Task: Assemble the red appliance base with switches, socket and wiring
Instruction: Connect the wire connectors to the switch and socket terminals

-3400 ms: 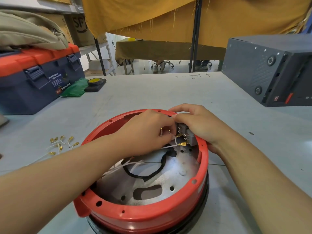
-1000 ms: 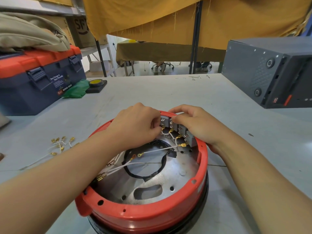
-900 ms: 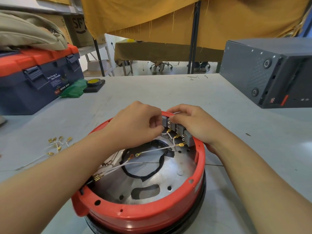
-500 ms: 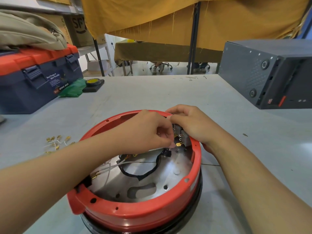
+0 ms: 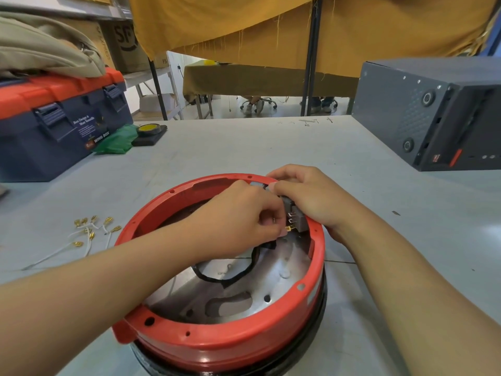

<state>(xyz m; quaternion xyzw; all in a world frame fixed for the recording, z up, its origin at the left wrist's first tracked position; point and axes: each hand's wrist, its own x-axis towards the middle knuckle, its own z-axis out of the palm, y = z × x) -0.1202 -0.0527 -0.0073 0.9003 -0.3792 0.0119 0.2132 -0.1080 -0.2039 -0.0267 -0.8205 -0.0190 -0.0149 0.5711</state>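
Observation:
The round red appliance base [image 5: 217,346] stands open side up on the table, with a metal floor plate [image 5: 271,280] and a black cable [image 5: 238,275] inside. A grey switch block [image 5: 296,219] sits at the far right inner rim. My right hand [image 5: 311,199] grips the block from outside and above. My left hand [image 5: 241,215] reaches across the base and pinches a brass wire terminal [image 5: 289,228] at the block's pins. The wire itself is hidden under my left hand.
Loose white wires with brass terminals [image 5: 89,229] lie left of the base. A blue and orange toolbox [image 5: 54,123] stands far left, with a green cloth [image 5: 113,142] and a tape roll [image 5: 149,130] beside it. A dark grey computer case [image 5: 433,109] stands far right.
My left hand dropped from the upper end of the switch block to its lower pins, covering the white wires. The right hand stayed on the block.

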